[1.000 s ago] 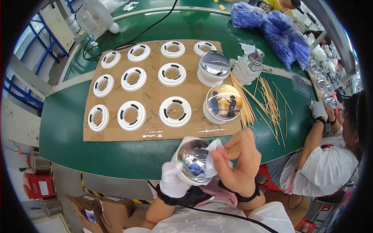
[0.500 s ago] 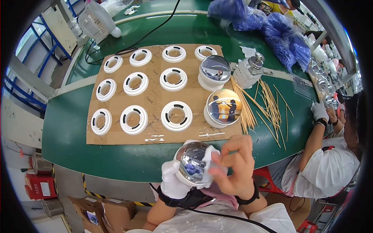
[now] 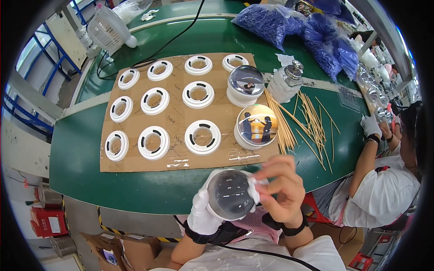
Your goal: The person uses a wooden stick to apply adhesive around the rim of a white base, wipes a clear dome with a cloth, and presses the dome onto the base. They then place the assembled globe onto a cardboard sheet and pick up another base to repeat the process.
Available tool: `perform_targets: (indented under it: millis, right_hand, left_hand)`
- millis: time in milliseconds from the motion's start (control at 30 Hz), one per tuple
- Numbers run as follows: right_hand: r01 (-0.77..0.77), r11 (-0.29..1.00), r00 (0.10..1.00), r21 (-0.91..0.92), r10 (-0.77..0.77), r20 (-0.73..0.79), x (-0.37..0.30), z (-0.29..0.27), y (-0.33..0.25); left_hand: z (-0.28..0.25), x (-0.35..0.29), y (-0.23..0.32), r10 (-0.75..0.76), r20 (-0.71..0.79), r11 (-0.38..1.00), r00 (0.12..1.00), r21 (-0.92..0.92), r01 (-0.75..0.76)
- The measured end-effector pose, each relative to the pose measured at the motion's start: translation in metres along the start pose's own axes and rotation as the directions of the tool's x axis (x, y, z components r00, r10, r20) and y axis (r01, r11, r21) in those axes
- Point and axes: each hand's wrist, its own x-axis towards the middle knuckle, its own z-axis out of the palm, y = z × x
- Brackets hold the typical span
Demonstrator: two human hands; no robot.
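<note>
My left hand (image 3: pixel 202 212), in a white glove, is wrapped round a clear dome globe (image 3: pixel 230 195) with a white base, over the table's near edge. The dome looks dark grey with bright reflections. At its right side my bare right hand (image 3: pixel 284 189) pinches a small white wipe (image 3: pixel 254 189) against the dome; the fingertips are slightly blurred. On a cardboard sheet (image 3: pixel 176 124) beyond my hands stand a globe with an orange picture of two figures (image 3: pixel 256 125) and a second globe, clear and dark (image 3: pixel 246 83). Several white rings (image 3: pixel 202 152) lie in rows there.
Thin wooden sticks (image 3: pixel 312 126) lie right of the cardboard, beside a glass bottle with a metal top (image 3: pixel 286 83). Blue plastic bags (image 3: pixel 271 25) and a white fan (image 3: pixel 108 31) stand farther back. A co-worker's gloved hand (image 3: pixel 370 126) is at the right.
The globe has turned, and its dome now shows grey instead of purple-blue reflections. My right hand has shifted slightly right with the wipe. The view has tilted a little.
</note>
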Motion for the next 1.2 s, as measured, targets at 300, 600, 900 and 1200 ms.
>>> perform_targets:
  millis: [300, 600, 900, 1200]
  right_hand:
    - [0.146, 0.944, 0.988, -0.297, -0.151, 0.004, 0.009, 0.013, -0.025]
    - [0.358, 0.931, 0.931, -0.071, -0.351, 0.101, -0.012, 0.020, -0.016]
    - [0.173, 0.975, 0.985, -0.142, -0.169, 0.038, -0.003, 0.024, -0.007]
    - [0.221, 0.929, 0.973, -0.298, -0.232, 0.000, 0.013, 0.032, -0.027]
  left_hand:
    - [0.013, 0.004, 0.009, 0.061, 0.007, 0.977, 0.998, 0.203, -0.061]
    - [0.014, 0.002, 0.009, 0.139, 0.054, 0.987, 0.989, 0.071, -0.143]
    - [-0.004, 0.004, 0.000, 0.063, -0.009, 0.975, 0.998, -0.213, -0.064]
    - [0.010, 0.003, 0.005, 0.083, -0.099, 0.985, 0.992, 0.158, -0.066]
